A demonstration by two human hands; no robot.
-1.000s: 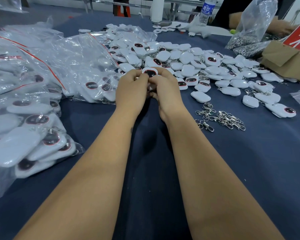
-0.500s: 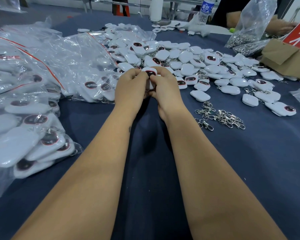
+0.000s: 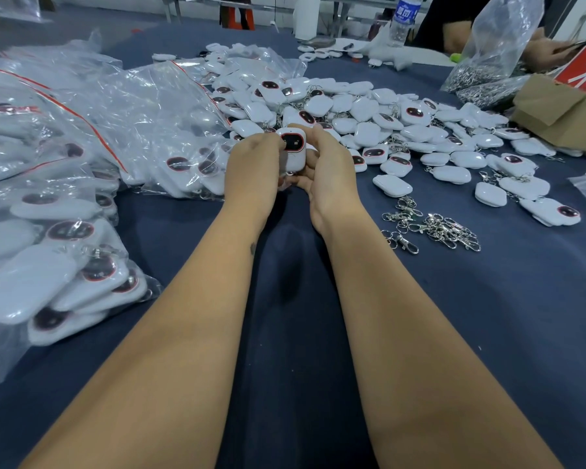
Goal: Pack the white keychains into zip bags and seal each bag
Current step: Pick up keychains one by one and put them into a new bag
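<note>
While dozens of loose keychains (image 3: 391, 184) lie beyond them, left hand (image 3: 254, 172) and right hand (image 3: 329, 174) grip one white keychain (image 3: 293, 148); no legible writing.

Filled clear plastic zip bags (image 3: 65, 170) lay left of my arms. Loose white plastic keychains (image 3: 386, 130) were heaped ahead, small metal clasps (image 3: 433, 228) to my right.

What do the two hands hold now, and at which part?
One white keychain, upright: left hand grips its left edge, right hand its right edge.
</note>
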